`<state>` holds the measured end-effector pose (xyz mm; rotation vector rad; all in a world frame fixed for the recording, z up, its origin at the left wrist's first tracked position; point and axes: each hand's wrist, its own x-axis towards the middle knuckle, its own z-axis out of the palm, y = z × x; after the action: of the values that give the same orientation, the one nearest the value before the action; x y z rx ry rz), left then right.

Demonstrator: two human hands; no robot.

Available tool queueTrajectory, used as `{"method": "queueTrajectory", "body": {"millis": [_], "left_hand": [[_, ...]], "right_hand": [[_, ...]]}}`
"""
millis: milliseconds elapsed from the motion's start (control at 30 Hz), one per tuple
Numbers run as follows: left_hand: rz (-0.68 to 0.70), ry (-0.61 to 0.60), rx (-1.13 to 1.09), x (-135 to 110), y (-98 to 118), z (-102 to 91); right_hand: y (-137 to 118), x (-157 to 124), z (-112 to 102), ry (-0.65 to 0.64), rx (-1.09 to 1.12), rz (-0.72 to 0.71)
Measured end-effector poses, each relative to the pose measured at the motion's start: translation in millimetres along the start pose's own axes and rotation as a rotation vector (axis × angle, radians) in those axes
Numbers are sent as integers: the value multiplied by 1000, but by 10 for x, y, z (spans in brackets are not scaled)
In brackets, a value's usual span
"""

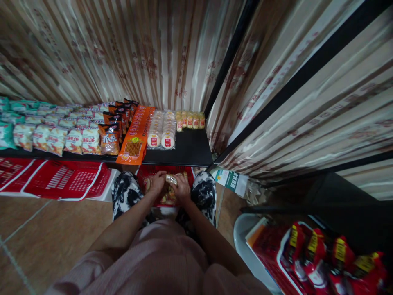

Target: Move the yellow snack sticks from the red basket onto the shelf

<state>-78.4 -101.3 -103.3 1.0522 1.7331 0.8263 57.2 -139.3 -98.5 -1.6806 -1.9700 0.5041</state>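
Between the person's knees in the head view, a red basket (190,172) holds small packets, just below the front edge of a black shelf (193,149). The left hand (157,182) and right hand (183,189) reach into it from either side, their fingers at a shiny packet (171,179) lying between them; whether either hand's fingers are clamped on it, I cannot tell. Along the shelf, left to right, stand green bags (6,137), white bags (55,139), brown bags (109,139), an orange pack (135,135), round cakes (168,140) and yellow packs (190,121). Red bags (316,254) sit at lower right.
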Motion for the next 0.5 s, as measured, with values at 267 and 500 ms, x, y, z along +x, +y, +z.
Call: {"method": "queueTrajectory", "body": {"millis": [267, 500], "left_hand": [[27, -7, -85, -79, 144, -30], [92, -41, -219, -160, 256, -24]], "right_hand": [[15, 70, -132, 21, 2, -74], [57, 159, -246, 20, 1, -99]]}}
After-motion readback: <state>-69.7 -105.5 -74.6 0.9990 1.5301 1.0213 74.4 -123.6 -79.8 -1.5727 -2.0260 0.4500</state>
